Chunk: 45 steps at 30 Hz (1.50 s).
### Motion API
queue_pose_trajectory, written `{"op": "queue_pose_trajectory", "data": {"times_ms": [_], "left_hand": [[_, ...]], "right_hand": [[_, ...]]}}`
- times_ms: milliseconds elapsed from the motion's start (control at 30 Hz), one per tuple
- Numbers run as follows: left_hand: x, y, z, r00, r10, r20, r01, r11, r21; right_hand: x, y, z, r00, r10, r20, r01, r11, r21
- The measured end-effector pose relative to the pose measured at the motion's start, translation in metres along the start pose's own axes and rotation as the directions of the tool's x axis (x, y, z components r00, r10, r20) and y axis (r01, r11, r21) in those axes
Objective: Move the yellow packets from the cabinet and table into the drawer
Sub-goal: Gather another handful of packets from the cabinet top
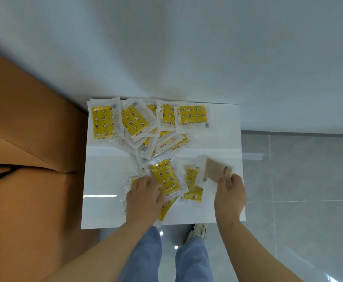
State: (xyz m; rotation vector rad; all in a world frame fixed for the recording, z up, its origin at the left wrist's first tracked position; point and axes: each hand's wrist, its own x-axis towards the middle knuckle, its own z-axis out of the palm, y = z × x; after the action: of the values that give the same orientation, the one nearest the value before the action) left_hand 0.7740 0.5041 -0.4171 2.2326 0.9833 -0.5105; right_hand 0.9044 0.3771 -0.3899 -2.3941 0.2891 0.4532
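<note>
1. Head view: left hand (144, 197) rests spread, uncurled fingers on yellow star-patterned clear-plastic packets (165, 177).
2. Right hand (230, 192) pinches one blurred beige-faced packet (217, 169) by its edge.
3. Further yellow packets (135, 121) lie beyond both hands' fingertips on the glossy white top (223, 129).

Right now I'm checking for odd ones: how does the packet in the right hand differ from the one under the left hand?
The right-hand packet shows a tan face; the left-hand packet shows yellow with a star pattern. The right-hand packet is pinched by the right hand, tilted and blurred; the left-hand packet lies among others on the white top with the left hand resting on it. Both have pale translucent edges.
</note>
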Motion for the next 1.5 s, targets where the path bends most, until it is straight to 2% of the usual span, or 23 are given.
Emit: {"op": "queue_pose_trajectory", "data": {"times_ms": [67,100,167,233,300,400,500,533,600,700,867,1000,1067,1167,1267,1367,1433,1500], "left_hand": [[0.0,-0.001,0.001,0.983,-0.145,-0.115,0.139,0.988,-0.06],[0.001,-0.001,0.001,0.963,-0.233,-0.133,0.223,0.971,-0.085],[0.0,0.001,0.001,0.915,-0.39,-0.103,0.376,0.917,-0.135],[0.0,0.004,0.002,0.88,-0.471,-0.063,0.457,0.875,-0.159],[0.0,0.006,0.003,0.859,-0.507,-0.067,0.493,0.856,-0.155],[0.002,0.011,0.002,0.873,-0.477,-0.101,0.474,0.879,-0.049],[0.005,0.017,0.003,0.865,-0.493,-0.094,0.493,0.869,-0.024],[0.006,0.019,0.004,0.857,-0.51,-0.082,0.509,0.86,-0.027],[0.01,0.022,0.007,0.838,-0.543,-0.054,0.542,0.84,-0.026],[0.018,0.026,0.007,0.811,-0.585,-0.002,0.584,0.811,-0.038],[0.029,0.034,0.007,0.789,-0.61,0.075,0.615,0.785,-0.082],[0.026,0.036,0.01,0.81,-0.581,0.083,0.579,0.814,0.043],[0.022,0.034,0.01,0.829,-0.551,0.098,0.544,0.834,0.088],[0.017,0.022,0.005,0.864,-0.497,0.083,0.497,0.868,0.014],[0.013,0.01,-0.002,0.927,-0.366,0.084,0.375,0.914,-0.154],[0.005,0.007,-0.011,0.946,-0.305,0.111,0.325,0.894,-0.309],[0.001,0.006,-0.018,0.962,-0.268,0.043,0.266,0.896,-0.355],[0.0,0.009,-0.025,0.975,-0.223,-0.009,0.202,0.899,-0.387]], "right_hand": [[-0.002,-0.003,-0.006,0.987,-0.162,0.003,0.162,0.987,-0.002],[-0.002,0.001,-0.006,0.961,-0.272,0.047,0.274,0.96,-0.059],[-0.003,0.015,-0.005,0.857,-0.473,0.207,0.512,0.83,-0.221],[-0.005,0.032,0.0,0.775,-0.505,0.38,0.628,0.681,-0.377],[-0.007,0.038,0.002,0.749,-0.407,0.524,0.65,0.605,-0.459],[-0.006,0.034,0.004,0.794,-0.245,0.556,0.542,0.7,-0.466],[0.001,0.02,0.006,0.938,-0.038,0.344,0.159,0.93,-0.331],[0.005,0.014,0.008,0.959,0.055,0.276,0.027,0.958,-0.285],[0.011,0.007,0.016,0.943,0.233,0.239,-0.151,0.937,-0.316],[0.011,0.003,0.029,0.913,0.303,0.274,-0.186,0.905,-0.382],[0.003,0.012,0.05,0.896,0.283,0.341,-0.224,0.953,-0.202],[-0.001,0.017,0.052,0.848,0.278,0.45,-0.263,0.96,-0.098],[-0.004,0.019,0.048,0.849,0.258,0.461,-0.277,0.961,-0.027],[-0.009,0.023,0.039,0.864,0.266,0.427,-0.339,0.935,0.102],[-0.013,0.03,0.028,0.875,0.331,0.355,-0.406,0.899,0.163],[-0.016,0.035,0.019,0.871,0.367,0.326,-0.455,0.852,0.258],[-0.016,0.034,0.012,0.824,0.408,0.392,-0.554,0.724,0.411],[-0.016,0.027,0.006,0.762,0.384,0.522,-0.641,0.562,0.522]]}}
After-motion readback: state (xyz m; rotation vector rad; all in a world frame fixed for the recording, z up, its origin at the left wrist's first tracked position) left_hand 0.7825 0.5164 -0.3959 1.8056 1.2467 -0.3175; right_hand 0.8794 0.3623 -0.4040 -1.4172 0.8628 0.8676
